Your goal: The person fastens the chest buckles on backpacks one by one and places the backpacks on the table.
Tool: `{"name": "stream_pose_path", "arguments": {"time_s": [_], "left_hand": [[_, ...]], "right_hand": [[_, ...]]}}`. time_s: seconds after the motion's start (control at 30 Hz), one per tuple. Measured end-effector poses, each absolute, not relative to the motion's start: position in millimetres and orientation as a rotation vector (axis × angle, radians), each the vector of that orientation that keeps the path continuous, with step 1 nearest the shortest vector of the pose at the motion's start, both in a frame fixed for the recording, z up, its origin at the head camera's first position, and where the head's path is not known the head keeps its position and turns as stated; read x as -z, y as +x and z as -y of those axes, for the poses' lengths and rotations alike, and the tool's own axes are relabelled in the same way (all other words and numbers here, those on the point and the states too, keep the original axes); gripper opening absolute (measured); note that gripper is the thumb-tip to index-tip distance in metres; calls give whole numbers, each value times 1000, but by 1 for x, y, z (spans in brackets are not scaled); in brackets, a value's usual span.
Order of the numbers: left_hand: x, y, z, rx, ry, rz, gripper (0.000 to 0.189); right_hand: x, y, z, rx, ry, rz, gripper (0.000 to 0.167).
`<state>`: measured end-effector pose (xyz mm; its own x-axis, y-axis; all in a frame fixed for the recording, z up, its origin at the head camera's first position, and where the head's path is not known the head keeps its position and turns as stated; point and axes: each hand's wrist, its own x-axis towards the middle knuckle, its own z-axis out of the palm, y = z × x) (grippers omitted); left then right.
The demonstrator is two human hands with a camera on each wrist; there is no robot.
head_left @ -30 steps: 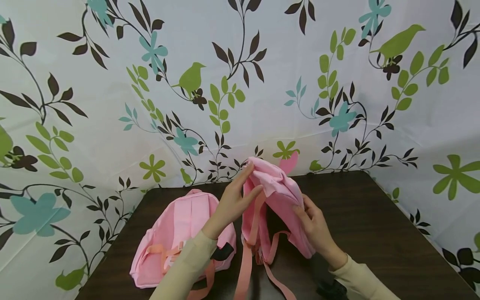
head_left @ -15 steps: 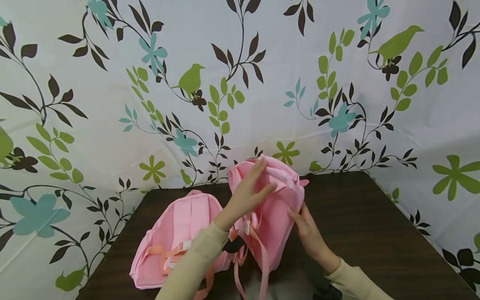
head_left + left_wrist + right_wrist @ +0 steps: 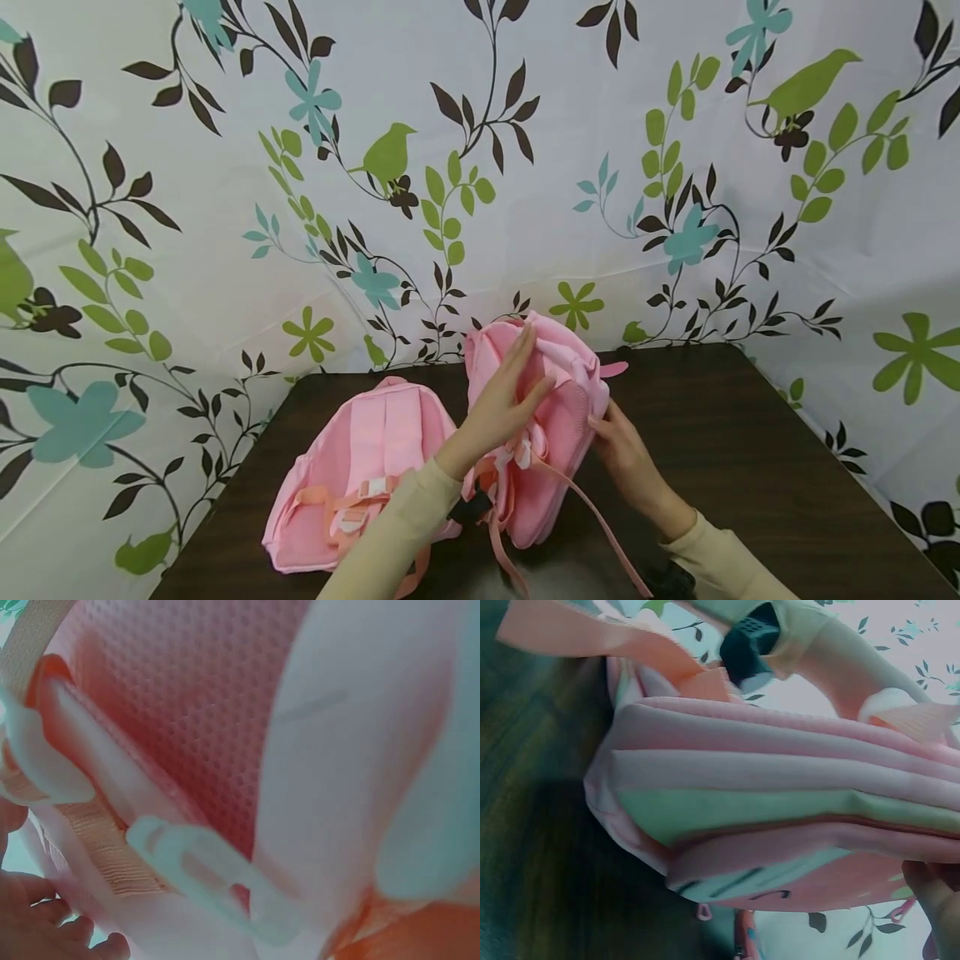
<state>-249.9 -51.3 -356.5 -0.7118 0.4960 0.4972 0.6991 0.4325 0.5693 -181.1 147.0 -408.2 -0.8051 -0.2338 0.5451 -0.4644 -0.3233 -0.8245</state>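
Observation:
A pink backpack (image 3: 558, 417) is tilted up on the right half of the table, its mesh back panel (image 3: 187, 697) and straps turned toward me. My left hand (image 3: 504, 396) rests on its upper back and strap area, fingers straight and thumb spread. Around its right side edge, my right hand (image 3: 630, 454) grips the bag; in the right wrist view part of a hand (image 3: 937, 900) touches the front pocket's edge. Peach webbing with white plastic buckles (image 3: 210, 870) hangs from the back. A second pink backpack (image 3: 360, 450) lies to the left, straps up, partly hidden by my left sleeve.
Both bags are on a dark brown table (image 3: 750, 450). Behind it hangs a white cloth (image 3: 525, 167) printed with birds, leaves and flowers. Loose strap ends (image 3: 607, 533) dangle toward the table's near side. Each wrist carries a dark camera mount.
The right-hand backpack has been turned so its back panel faces me more, and its straps swung with it. Over the last half second it has shifted slightly right. The left backpack stays put.

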Motion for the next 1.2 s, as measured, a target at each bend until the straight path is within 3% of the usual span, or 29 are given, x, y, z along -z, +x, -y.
{"name": "stream_pose_path", "arguments": {"time_s": [0.3,0.6,1.2], "left_hand": [[375,-235,53,1094,-1074,2568,85],[396,-220,59,1100,-1072,2634,86],[435,-201,70,1091,-1004,2878,109]], "right_hand": [[400,-181,-156,-2140,654,1922,48],[393,-182,-163,-1979,430,2045,41],[390,-190,-186,-1857,316,2220,50]]}}
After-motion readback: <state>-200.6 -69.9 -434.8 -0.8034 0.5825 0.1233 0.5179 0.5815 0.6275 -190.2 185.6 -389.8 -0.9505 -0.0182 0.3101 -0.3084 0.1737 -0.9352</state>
